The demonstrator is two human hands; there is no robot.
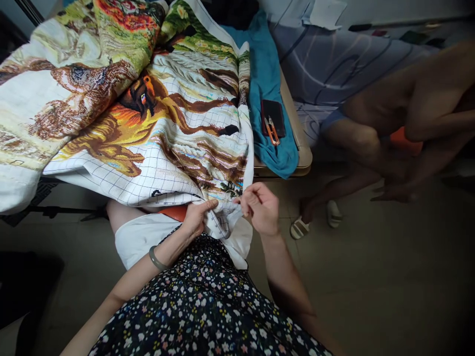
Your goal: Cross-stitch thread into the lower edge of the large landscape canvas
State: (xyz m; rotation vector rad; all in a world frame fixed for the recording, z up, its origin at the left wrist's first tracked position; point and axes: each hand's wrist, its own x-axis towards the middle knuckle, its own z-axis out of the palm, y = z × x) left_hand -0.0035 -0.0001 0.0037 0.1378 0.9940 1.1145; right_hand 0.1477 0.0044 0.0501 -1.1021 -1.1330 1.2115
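saw embroidered cloth spread from upper left to centre of the frame; pinched its lower edge in the left hand; curled the right hand closed beside it, contents impossible to tell; judged soft, limp, weighty in bulk, best gripped by the white margin.

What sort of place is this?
Probably a room in someone's home: slippers on a tiled floor, a large, partly stitched picture cloth spread out, and orange-handled snips to its right.

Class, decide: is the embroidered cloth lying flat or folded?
Partly folded: the embroidered cloth overlaps itself at left and gathers at the left hand.
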